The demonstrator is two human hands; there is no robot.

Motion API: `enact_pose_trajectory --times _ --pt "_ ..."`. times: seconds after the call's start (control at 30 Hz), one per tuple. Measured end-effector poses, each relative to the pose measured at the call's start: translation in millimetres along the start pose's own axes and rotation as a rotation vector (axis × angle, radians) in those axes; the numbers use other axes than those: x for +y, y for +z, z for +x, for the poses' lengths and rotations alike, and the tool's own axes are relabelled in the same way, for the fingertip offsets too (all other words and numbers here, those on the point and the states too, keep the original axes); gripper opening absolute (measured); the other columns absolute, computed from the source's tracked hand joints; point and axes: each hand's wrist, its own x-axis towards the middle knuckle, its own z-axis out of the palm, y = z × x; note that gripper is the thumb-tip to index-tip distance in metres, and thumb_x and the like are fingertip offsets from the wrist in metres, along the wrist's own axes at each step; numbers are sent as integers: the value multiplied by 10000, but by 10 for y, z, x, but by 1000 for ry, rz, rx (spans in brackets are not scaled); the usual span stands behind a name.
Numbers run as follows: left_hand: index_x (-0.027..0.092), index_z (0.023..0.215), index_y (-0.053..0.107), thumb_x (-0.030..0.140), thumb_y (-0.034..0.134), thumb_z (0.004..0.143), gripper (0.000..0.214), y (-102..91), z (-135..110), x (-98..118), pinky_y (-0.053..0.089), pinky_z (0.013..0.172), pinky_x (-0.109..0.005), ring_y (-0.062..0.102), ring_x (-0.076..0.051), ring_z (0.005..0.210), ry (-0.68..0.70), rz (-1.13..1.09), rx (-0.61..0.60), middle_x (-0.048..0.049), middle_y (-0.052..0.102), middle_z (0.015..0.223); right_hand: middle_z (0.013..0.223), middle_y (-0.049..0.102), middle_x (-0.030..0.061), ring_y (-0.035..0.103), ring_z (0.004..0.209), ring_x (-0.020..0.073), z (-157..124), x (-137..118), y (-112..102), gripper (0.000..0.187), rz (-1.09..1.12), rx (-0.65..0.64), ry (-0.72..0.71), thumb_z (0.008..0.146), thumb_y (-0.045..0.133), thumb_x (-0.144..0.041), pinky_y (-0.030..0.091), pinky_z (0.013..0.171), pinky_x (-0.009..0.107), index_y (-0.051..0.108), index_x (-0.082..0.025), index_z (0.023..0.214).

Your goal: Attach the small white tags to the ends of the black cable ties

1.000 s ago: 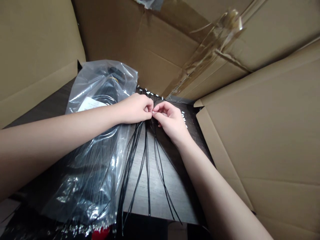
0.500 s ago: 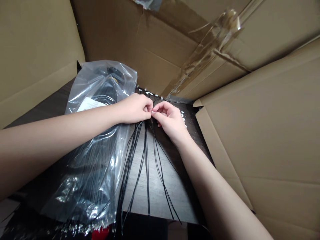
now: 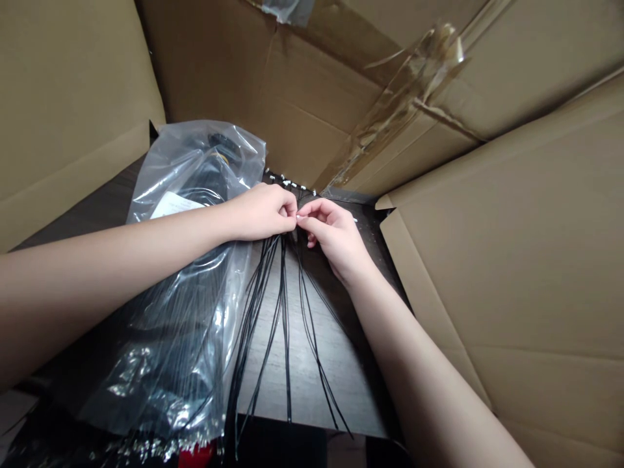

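Note:
My left hand (image 3: 267,211) is closed in a pinch on a thin black wire, its held end mostly hidden by the fingers. Touching it almost fingertip to fingertip, my right hand (image 3: 334,231) pinches a small white connector (image 3: 299,218) between thumb and forefinger. Loose black wires (image 3: 286,325) run from under both hands toward the table's front edge. Behind the hands, several white connectors (image 3: 287,182) lie in a row at the wires' far ends. Another white piece shows just right of my right hand, partly covered.
A clear plastic bag (image 3: 195,338) of bundled black wires, with a white label (image 3: 174,204), lies left under my left forearm. Cardboard walls (image 3: 312,97) enclose the dark wooden table (image 3: 266,390) at the back and both sides. Something red (image 3: 195,455) shows below the front edge.
Both hands stay nearly in place, fingertips still together at the white connector. My right hand is slightly shifted, and fewer of the white pieces beside it show.

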Motion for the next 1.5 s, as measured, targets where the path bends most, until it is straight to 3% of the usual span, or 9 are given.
enact_pose_trajectory --times 0.63,1.5 --pt "165 863 759 266 613 809 186 11 7 -33 400 645 -256 598 -137 666 2 -38 8 -4 726 761 618 538 -55 442 508 59 -10 -10 -7 187 23 8 25 650 717 -292 391 439 186 624 -179 766" --pt "166 813 726 187 595 795 134 38 2 -34 426 678 -266 668 -167 749 43 43 -6 -8 738 781 674 552 -35 433 561 97 -36 3 56 81 -185 23 -30 696 632 -215 341 526 249 589 -205 764"
